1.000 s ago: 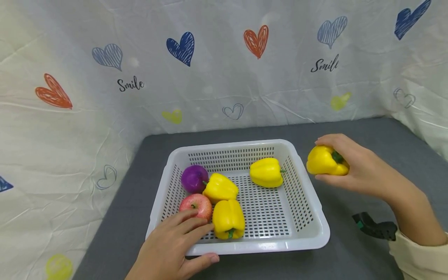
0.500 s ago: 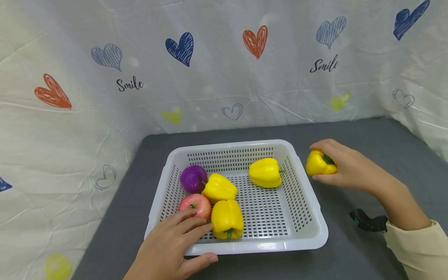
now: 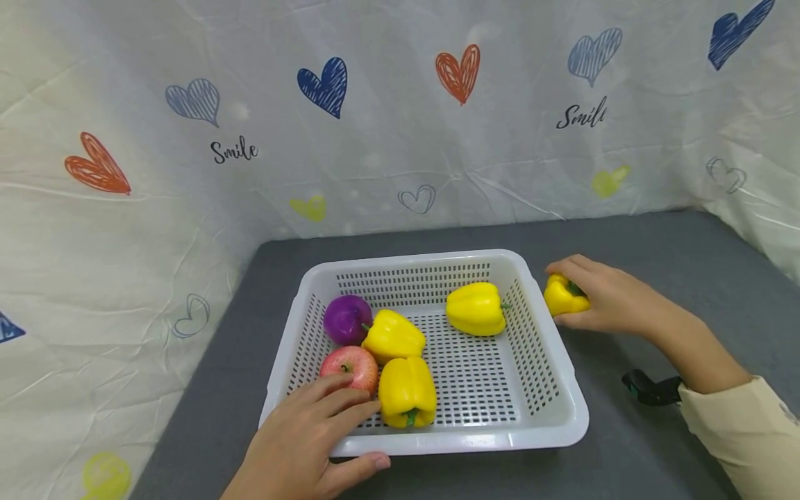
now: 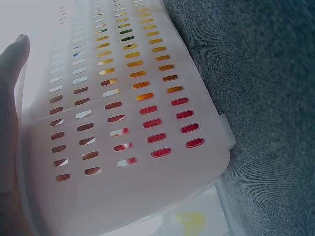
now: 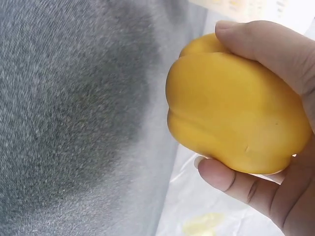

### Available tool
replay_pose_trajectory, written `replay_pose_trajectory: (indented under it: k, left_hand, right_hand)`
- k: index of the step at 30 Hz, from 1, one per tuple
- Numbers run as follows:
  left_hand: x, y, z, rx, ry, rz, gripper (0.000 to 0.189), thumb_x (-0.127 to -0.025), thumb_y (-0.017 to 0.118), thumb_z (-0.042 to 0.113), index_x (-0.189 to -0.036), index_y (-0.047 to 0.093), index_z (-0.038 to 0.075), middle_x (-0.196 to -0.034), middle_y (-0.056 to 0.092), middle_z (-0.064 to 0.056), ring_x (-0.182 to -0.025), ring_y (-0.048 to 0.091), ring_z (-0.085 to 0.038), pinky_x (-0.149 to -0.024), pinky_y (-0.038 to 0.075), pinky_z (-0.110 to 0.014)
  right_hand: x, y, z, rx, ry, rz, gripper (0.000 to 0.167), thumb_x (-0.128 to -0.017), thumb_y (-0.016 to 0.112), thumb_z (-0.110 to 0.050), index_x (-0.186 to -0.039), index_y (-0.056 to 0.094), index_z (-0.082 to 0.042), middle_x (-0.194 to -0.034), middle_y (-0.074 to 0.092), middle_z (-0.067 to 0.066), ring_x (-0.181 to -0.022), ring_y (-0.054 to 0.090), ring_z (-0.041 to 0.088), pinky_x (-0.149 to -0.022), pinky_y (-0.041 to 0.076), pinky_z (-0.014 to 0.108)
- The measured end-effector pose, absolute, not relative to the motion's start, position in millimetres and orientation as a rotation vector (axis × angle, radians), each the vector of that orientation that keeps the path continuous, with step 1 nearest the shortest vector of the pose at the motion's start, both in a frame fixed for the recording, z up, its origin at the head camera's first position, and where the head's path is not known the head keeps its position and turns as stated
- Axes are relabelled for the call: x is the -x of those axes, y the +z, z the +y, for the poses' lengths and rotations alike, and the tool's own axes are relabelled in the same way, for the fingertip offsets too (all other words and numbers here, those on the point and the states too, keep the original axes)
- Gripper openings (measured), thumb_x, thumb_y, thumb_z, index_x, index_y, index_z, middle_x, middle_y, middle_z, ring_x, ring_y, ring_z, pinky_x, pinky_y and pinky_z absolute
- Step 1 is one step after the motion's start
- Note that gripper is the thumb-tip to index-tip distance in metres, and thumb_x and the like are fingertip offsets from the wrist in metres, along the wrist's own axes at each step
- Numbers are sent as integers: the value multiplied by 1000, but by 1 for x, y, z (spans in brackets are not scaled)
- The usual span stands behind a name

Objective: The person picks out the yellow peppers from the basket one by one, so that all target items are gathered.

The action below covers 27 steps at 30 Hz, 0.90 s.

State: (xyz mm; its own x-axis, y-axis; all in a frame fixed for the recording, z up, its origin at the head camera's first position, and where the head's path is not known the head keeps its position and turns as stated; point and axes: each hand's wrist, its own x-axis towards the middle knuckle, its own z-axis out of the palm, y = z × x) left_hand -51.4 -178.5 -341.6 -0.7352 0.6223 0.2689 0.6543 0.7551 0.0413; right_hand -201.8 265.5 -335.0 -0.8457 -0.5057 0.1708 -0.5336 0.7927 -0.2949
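Note:
A white plastic basket [image 3: 459, 439] stands on the grey cloth. My left hand [image 3: 312, 427] holds its near left rim, thumb outside and fingers over the inside. Just under those fingertips sits a red apple [image 3: 356, 368], partly covered by them. My right hand [image 3: 615, 298] grips a yellow bell pepper [image 5: 231, 108] between thumb and fingers, beside the basket's right rim. Inside the basket, one yellow bell pepper [image 3: 408, 389] lies at the front, another yellow bell pepper [image 3: 394, 335] behind it, and a third yellow bell pepper [image 3: 475, 309] near the right wall. A round purple onion-like thing [image 3: 346, 319] is at the left.
The grey cloth [image 3: 600, 444] runs under the basket and out to both sides. Behind it hangs a white curtain [image 3: 381, 153] printed with hearts. A black strap-like device [image 3: 650, 389] juts from the right sleeve [image 3: 737, 430].
My right hand has moved left with the yellow bell pepper, closer to the basket's right rim and a little lower. My left hand and the basket's contents stay as they were.

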Motion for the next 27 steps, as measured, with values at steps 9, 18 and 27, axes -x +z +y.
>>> replay_pose_trajectory:
  k: [9,18,27]
  left_hand:
    - [49,-340,-177,965,-199,-2783,60,-91,51,73,-128,70,30,-126,65,16,-125,53,-16,-105,45,-46]
    - [50,-341,-178,969,-196,-2768,60,-91,50,73,-128,70,30,-126,65,16,-125,52,-16,-105,45,-46]
    - [51,-342,-178,999,-209,-2709,59,-90,54,72,-126,71,28,-123,66,15,-123,54,-16,-104,46,-44]
  right_hand:
    - [211,-341,264,-795,488,-2976,69,-76,88,-27,-132,55,-3,-119,58,13,-87,55,22,-72,52,38]
    - [217,-345,263,-768,471,-2999,70,-76,88,-28,-132,55,-4,-120,58,14,-89,55,24,-73,53,40]
    - [219,-347,261,-757,500,-3037,69,-77,86,-32,-133,56,-4,-120,58,14,-88,54,23,-71,51,37]
